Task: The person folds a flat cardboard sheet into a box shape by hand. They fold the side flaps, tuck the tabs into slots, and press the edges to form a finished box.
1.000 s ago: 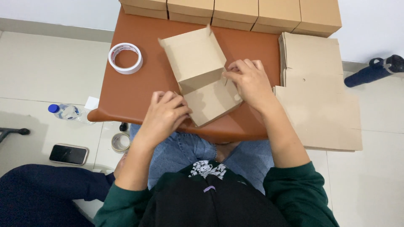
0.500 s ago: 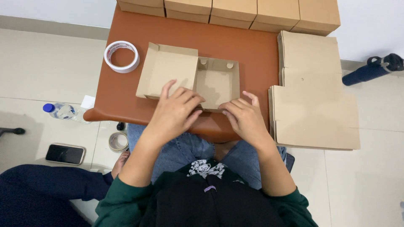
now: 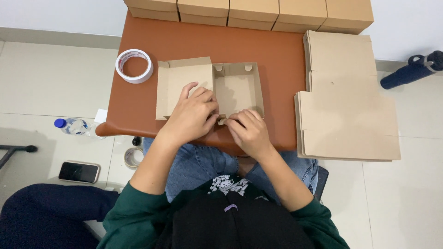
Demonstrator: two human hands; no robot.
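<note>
left hand (image 3: 193, 115): palm down, fingers spread on the open box (image 3: 210, 87), frame centre | right hand (image 3: 249, 131): fingertips pinching box's near wall | tape roll (image 3: 134, 66) upper left

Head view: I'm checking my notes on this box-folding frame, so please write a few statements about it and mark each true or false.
1. Both hands are at the near edge of the open cardboard box. True: the left hand and right hand meet at its front wall.
2. The box lid is closed. False: the lid flap lies open flat to the left of the tray.
3. A roll of tape lies on the brown table, left of the box. True.
4. The stack of flat cardboard blanks sits left of the box. False: it is to the right.
5. A phone lies on the table. False: it is on the floor.
</note>
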